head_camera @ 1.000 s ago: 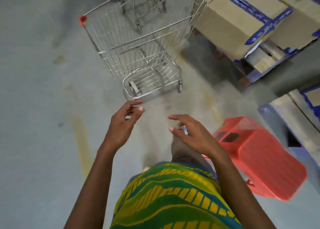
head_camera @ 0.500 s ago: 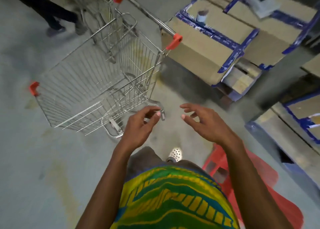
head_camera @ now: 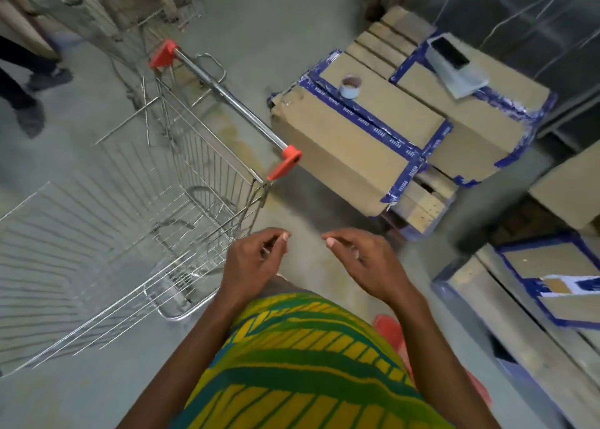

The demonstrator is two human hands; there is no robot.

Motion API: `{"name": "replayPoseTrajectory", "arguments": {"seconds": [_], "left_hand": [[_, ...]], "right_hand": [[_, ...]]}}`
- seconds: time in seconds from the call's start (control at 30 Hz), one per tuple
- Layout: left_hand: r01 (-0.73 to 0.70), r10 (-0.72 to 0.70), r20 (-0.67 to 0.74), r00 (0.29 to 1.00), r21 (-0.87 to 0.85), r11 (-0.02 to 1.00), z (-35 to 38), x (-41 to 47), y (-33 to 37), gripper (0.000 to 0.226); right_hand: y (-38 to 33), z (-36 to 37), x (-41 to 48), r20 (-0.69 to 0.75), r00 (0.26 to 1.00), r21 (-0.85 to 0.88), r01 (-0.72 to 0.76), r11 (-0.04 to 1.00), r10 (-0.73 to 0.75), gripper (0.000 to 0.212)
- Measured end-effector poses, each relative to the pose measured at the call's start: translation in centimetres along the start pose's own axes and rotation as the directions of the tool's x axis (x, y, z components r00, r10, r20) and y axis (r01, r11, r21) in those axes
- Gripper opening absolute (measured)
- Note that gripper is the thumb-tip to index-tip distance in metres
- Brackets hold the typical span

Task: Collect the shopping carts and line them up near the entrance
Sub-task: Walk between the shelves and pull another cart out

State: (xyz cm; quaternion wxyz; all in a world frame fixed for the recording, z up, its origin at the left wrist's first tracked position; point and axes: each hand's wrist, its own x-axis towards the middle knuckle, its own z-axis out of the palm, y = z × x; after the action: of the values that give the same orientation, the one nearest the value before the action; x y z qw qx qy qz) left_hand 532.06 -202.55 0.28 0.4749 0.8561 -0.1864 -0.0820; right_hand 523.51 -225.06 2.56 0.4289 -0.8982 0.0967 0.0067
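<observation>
Shop stockrm: taped cardboard boxes (head_camera: 357,155) on pallets (head_camera: 422,204), wire cart (head_camera: 207,172), concrete floor (head_camera: 259,22).

Dim flat indoor light, soft shadows, motion blur esp. edges, wide-angle distortion at corners

Silver wire shopping cart (head_camera: 201,181) smears into blur, its basket running off the left edge; red plastic stool (head_camera: 389,328) mostly hidden behind the green-and-yellow patterned garment (head_camera: 308,363); print on the blue tape (head_camera: 373,121) unreadable.
</observation>
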Motion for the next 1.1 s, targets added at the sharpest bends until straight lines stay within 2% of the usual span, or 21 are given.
{"name": "replayPoseTrajectory", "arguments": {"seconds": [0.13,0.2,0.23,0.33,0.43,0.47,0.53,0.6,0.67,0.73,0.8,0.87,0.93,1.0,1.1], "left_hand": [[-0.158,0.209,-0.206,0.956,0.238,0.958,0.5,8.6,1.1,0.015],[-0.124,0.214,-0.269,0.939,0.316,0.941,1.4,13.0,1.6,0.020],[-0.055,0.161,-0.300,0.940,0.333,0.941,2.2,15.0,1.8,0.025],[0.240,-0.114,-0.371,0.921,0.314,0.918,4.8,19.8,1.9,0.046],[0.480,-0.328,-0.410,0.851,0.358,0.801,6.5,23.0,1.1,0.073],[0.571,-0.426,-0.416,0.803,0.338,0.748,6.4,24.0,0.8,0.086],[0.753,-0.644,-0.415,0.643,0.185,0.632,6.1,25.3,0.1,0.104],[0.829,-0.760,-0.373,0.532,0.047,0.558,6.4,25.9,0.3,0.092],[0.831,-0.789,-0.365,0.494,-0.070,0.552,7.0,26.3,1.1,0.060],[0.859,-0.808,-0.382,0.450,-0.063,0.508,7.5,26.5,1.8,0.044],[0.907,-0.834,-0.394,0.386,-0.004,0.422,7.9,26.0,2.4,0.043],[0.921,-0.853,-0.402,0.334,-0.053,0.386,8.4,24.7,2.6,0.051],[0.937,-0.887,-0.377,0.268,-0.113,0.331,9.0,22.3,2.8,0.047],[0.955,-0.921,-0.339,0.193,-0.149,0.255,9.9,19.2,2.5,0.034],[0.980,-0.940,-0.333,0.070,-0.154,0.128,10.6,14.6,2.4,0.028]], "right_hand": [[-0.1,-2.3,8.2,-0.020,0.999,0.026,0.045,0.999,-0.044,0.024],[-0.9,-2.6,11.9,-0.032,0.996,0.027,0.087,0.996,-0.086,0.024],[-1.3,-2.6,13.7,-0.045,0.994,0.055,0.104,0.993,-0.101,0.023],[-2.6,-2.3,18.6,-0.074,0.987,0.196,0.152,0.969,-0.140,0.016],[-2.2,-2.1,23.6,-0.026,0.977,0.228,0.211,0.950,-0.211,0.015],[-2.0,-2.1,25.3,0.019,0.971,0.230,0.229,0.946,-0.239,0.015],[-1.5,-2.0,28.6,0.140,0.947,0.247,0.250,0.936,-0.290,0.016],[-1.1,-1.6,31.3,0.227,0.896,0.215,0.337,0.917,-0.382,0.020],[-0.8,-0.8,33.5,0.283,0.793,0.134,0.524,0.841,-0.539,0.029],[-0.9,0.1,35.0,0.395,0.627,0.075,0.707,0.703,-0.672,0.045],[-1.2,1.1,35.9,0.523,0.453,0.069,0.821,0.566,-0.721,0.062],[-1.6,2.2,36.6,0.609,0.289,0.092,0.899,0.428,-0.738,0.068],[-1.5,3.8,37.3,0.661,0.149,0.140,0.938,0.316,-0.736,0.074],[-1.4,5.1,37.1,0.690,0.050,0.200,0.945,0.257,-0.722,0.068],[-1.7,6.3,35.2,0.666,-0.052,0.306,0.929,0.209,-0.745,0.045]]}}
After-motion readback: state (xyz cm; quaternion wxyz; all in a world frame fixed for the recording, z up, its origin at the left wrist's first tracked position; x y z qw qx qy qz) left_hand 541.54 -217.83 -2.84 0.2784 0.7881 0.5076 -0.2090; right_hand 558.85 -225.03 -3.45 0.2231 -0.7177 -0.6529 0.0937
